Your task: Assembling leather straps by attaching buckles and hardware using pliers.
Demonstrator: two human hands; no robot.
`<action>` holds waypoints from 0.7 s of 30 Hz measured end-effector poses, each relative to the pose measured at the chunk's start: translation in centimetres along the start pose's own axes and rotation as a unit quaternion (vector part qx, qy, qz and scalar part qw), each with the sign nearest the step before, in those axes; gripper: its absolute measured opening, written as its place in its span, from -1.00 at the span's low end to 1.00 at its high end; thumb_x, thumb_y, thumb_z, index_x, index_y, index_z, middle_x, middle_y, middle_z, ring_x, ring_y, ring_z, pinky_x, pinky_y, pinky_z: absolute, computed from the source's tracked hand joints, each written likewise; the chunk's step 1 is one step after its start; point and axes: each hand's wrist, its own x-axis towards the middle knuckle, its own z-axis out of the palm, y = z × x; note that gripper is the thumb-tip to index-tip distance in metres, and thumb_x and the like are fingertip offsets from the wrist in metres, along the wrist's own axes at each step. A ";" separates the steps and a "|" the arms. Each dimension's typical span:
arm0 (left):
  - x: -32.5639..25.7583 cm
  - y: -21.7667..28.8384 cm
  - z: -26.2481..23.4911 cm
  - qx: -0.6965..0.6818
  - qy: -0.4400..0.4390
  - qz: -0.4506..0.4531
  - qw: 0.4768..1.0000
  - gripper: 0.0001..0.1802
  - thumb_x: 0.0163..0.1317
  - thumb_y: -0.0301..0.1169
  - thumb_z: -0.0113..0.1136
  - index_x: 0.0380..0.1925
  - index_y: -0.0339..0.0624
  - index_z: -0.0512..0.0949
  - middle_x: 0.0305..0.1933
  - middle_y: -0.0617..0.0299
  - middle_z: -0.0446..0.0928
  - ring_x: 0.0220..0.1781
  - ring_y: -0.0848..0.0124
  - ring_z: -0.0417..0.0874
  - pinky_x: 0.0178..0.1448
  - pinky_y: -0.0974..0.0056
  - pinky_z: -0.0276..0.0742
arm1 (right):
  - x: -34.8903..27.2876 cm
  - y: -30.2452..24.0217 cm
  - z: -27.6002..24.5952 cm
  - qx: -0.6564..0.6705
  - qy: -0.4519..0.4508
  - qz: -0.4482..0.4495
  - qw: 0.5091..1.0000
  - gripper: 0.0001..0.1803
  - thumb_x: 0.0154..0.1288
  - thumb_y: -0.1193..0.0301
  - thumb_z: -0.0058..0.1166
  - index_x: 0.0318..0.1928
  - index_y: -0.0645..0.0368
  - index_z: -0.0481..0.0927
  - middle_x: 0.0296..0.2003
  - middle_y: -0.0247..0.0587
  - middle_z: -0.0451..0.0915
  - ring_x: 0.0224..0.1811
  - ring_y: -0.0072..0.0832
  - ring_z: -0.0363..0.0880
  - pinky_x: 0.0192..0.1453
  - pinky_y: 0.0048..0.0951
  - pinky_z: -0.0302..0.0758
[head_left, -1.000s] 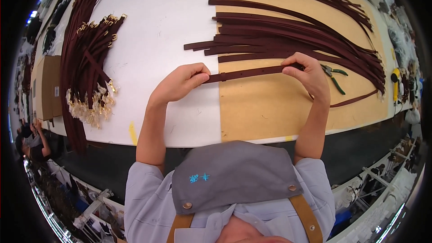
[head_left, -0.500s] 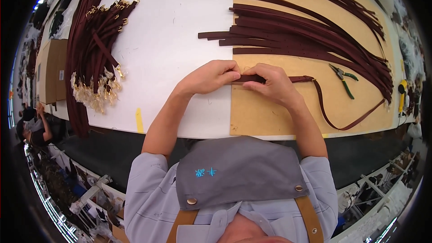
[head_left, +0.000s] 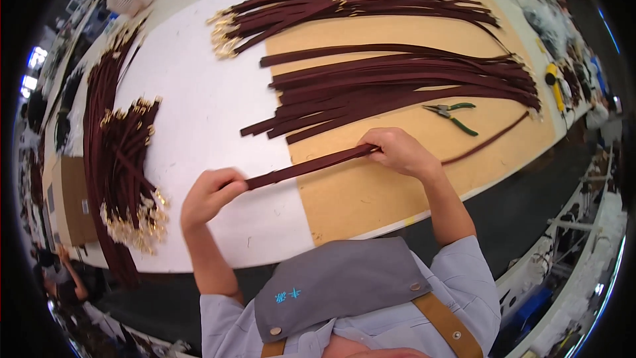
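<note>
The person holds one dark red strap (head_left: 311, 164) stretched between both hands, just above the table. The left hand (head_left: 211, 195) grips one end of it with the fingers closed around it, over the white sheet (head_left: 199, 113). The right hand (head_left: 397, 152) pinches the strap further along, over the brown board (head_left: 397, 185), with the fingers also closed on it. The rest of this strap runs out behind the right hand and curves away across the board toward the far right edge. I cannot see any buckle on the end in the left hand.

Just beyond the hands lies a loose pile of plain straps (head_left: 397, 86), and it seems these are not yet worked. Green pliers (head_left: 450, 114) lie on the board, near the right hand but not touching it. Further away, a bundle with gold fittings (head_left: 318, 6) lies across the board and the sheet. On the left side, a heap of straps with gold ends (head_left: 132, 179) rests on the sheet; it looks finished.

Judging from the piles, a good part of the work appears done, but many plain straps are left, and the strap in hand is somewhere in the middle of its step.
</note>
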 end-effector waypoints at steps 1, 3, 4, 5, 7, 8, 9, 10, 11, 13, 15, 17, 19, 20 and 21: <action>-2.2 -0.9 -1.9 -0.002 0.041 -0.001 0.999 -0.85 0.20 -0.45 0.13 -0.42 -0.32 0.58 -0.65 0.41 0.36 -0.58 0.66 0.29 -0.51 0.45 0.20 | -1.2 1.1 -1.6 -0.036 0.015 0.029 0.999 -0.81 0.14 0.44 0.23 -0.24 0.26 0.64 -0.30 -0.05 0.64 -0.22 -0.10 0.59 -0.11 -0.25 0.51; -6.4 -3.2 -6.0 -0.022 0.146 -0.009 0.989 -0.88 0.15 -0.53 0.06 -0.47 -0.32 0.58 -0.67 0.47 0.34 -0.64 0.72 0.25 -0.57 0.49 0.08 | -4.0 2.5 -5.5 -0.089 0.027 0.131 0.987 -0.84 0.15 0.44 0.19 -0.29 0.27 0.64 -0.30 -0.03 0.64 -0.21 -0.10 0.59 -0.13 -0.23 0.50; -8.6 -3.6 -7.9 -0.026 0.214 -0.019 0.976 -0.87 0.17 -0.54 0.05 -0.48 -0.30 0.57 -0.68 0.48 0.32 -0.65 0.72 0.25 -0.58 0.50 0.07 | -5.4 3.0 -7.8 -0.102 0.025 0.196 0.975 -0.85 0.16 0.44 0.18 -0.31 0.28 0.64 -0.31 -0.02 0.64 -0.21 -0.11 0.59 -0.13 -0.23 0.49; -10.0 -4.6 -9.8 -0.063 0.232 -0.022 0.970 -0.87 0.23 -0.51 0.05 -0.47 -0.27 0.54 -0.69 0.50 0.29 -0.67 0.72 0.22 -0.59 0.51 0.04 | -7.2 4.7 -9.4 -0.144 0.058 0.208 0.966 -0.86 0.16 0.45 0.17 -0.31 0.28 0.64 -0.31 -0.02 0.63 -0.22 -0.10 0.59 -0.14 -0.22 0.49; -12.1 -6.0 -13.1 -0.057 0.256 -0.001 0.965 -0.84 0.33 -0.46 0.07 -0.43 -0.26 0.51 -0.67 0.48 0.29 -0.66 0.71 0.22 -0.58 0.52 0.05 | -10.9 7.6 -12.5 -0.213 0.126 0.225 0.943 -0.86 0.15 0.47 0.16 -0.30 0.28 0.65 -0.33 -0.02 0.61 -0.23 -0.08 0.58 -0.14 -0.21 0.48; -12.8 -6.3 -14.2 -0.074 0.254 -0.010 0.964 -0.85 0.33 -0.46 0.08 -0.43 -0.25 0.51 -0.64 0.45 0.33 -0.62 0.70 0.26 -0.53 0.52 0.09 | -12.5 8.6 -14.1 -0.237 0.162 0.227 0.930 -0.87 0.15 0.49 0.15 -0.30 0.29 0.65 -0.34 -0.02 0.60 -0.23 -0.07 0.57 -0.14 -0.19 0.47; -13.3 -7.7 -15.4 -0.071 0.260 -0.021 0.963 -0.87 0.31 -0.48 0.09 -0.42 -0.25 0.52 -0.62 0.45 0.34 -0.60 0.69 0.28 -0.51 0.52 0.12 | -14.0 9.5 -15.7 -0.311 0.195 0.219 0.904 -0.84 0.16 0.44 0.14 -0.31 0.28 0.65 -0.33 0.01 0.60 -0.23 -0.05 0.58 -0.13 -0.15 0.47; -13.7 -8.4 -16.4 -0.065 0.269 -0.034 0.960 -0.89 0.29 -0.49 0.09 -0.42 -0.25 0.52 -0.61 0.44 0.36 -0.59 0.68 0.30 -0.49 0.52 0.14 | -15.3 10.2 -16.9 -0.380 0.225 0.205 0.873 -0.81 0.18 0.39 0.14 -0.31 0.28 0.66 -0.32 0.04 0.60 -0.24 -0.03 0.59 -0.11 -0.10 0.47; -13.8 -8.7 -17.0 -0.064 0.275 -0.038 0.959 -0.89 0.29 -0.49 0.09 -0.42 -0.25 0.52 -0.61 0.44 0.36 -0.59 0.68 0.30 -0.49 0.52 0.14 | -16.1 10.5 -18.0 -0.403 0.229 0.240 0.853 -0.81 0.18 0.40 0.14 -0.31 0.28 0.65 -0.33 0.07 0.60 -0.22 -0.01 0.58 -0.11 -0.08 0.47; -14.5 -8.1 -17.3 -0.023 0.240 -0.076 0.968 -0.92 0.26 -0.49 0.10 -0.41 -0.25 0.52 -0.59 0.45 0.37 -0.56 0.68 0.32 -0.46 0.51 0.17 | -17.0 11.3 -20.3 -0.407 0.214 0.322 0.828 -0.83 0.18 0.44 0.11 -0.31 0.31 0.63 -0.38 0.11 0.59 -0.23 0.02 0.58 -0.14 -0.06 0.47; -13.5 -6.6 -16.6 0.015 0.237 -0.094 0.967 -0.91 0.25 -0.49 0.11 -0.42 -0.25 0.52 -0.59 0.46 0.37 -0.55 0.69 0.32 -0.46 0.51 0.18 | -17.1 12.6 -22.9 -0.364 0.179 0.371 0.835 -0.82 0.19 0.44 0.08 -0.32 0.34 0.62 -0.49 0.19 0.56 -0.32 0.06 0.60 -0.26 -0.06 0.49; -9.4 -4.6 -16.0 0.022 0.235 -0.058 0.970 -0.88 0.26 -0.46 0.11 -0.44 -0.25 0.51 -0.57 0.45 0.37 -0.54 0.69 0.31 -0.46 0.50 0.19 | -17.9 15.5 -27.5 -0.262 0.238 0.423 0.834 -0.81 0.23 0.51 -0.03 -0.23 0.27 0.64 -0.58 -0.03 0.56 -0.58 -0.22 0.61 -0.55 -0.28 0.47; -1.9 -0.2 -14.9 -0.010 0.255 0.006 0.967 -0.82 0.32 -0.42 0.08 -0.45 -0.26 0.52 -0.56 0.44 0.37 -0.52 0.67 0.31 -0.43 0.50 0.18 | -20.2 20.1 -36.0 -0.266 0.411 0.362 0.794 -0.66 0.27 0.51 -0.06 0.04 0.26 0.56 -0.40 -0.03 0.63 -0.47 -0.24 0.66 -0.43 -0.31 0.53; 3.9 0.8 -14.8 0.012 0.234 0.075 0.969 -0.77 0.34 -0.36 0.08 -0.45 -0.26 0.53 -0.57 0.44 0.37 -0.50 0.66 0.31 -0.41 0.49 0.18 | -25.5 23.4 -42.3 -0.461 0.434 0.241 0.736 -0.60 0.29 0.49 -0.05 0.14 0.27 0.50 -0.18 0.11 0.63 -0.18 -0.12 0.66 -0.14 -0.26 0.55; 6.9 3.3 -14.0 0.045 0.226 0.112 0.967 -0.73 0.35 -0.30 0.08 -0.44 -0.28 0.55 -0.57 0.42 0.38 -0.49 0.65 0.31 -0.39 0.47 0.19 | -21.9 23.0 -43.3 -0.508 0.422 0.321 0.679 -0.57 0.32 0.46 -0.05 0.20 0.28 0.44 -0.01 0.17 0.58 0.06 -0.07 0.56 0.08 -0.26 0.46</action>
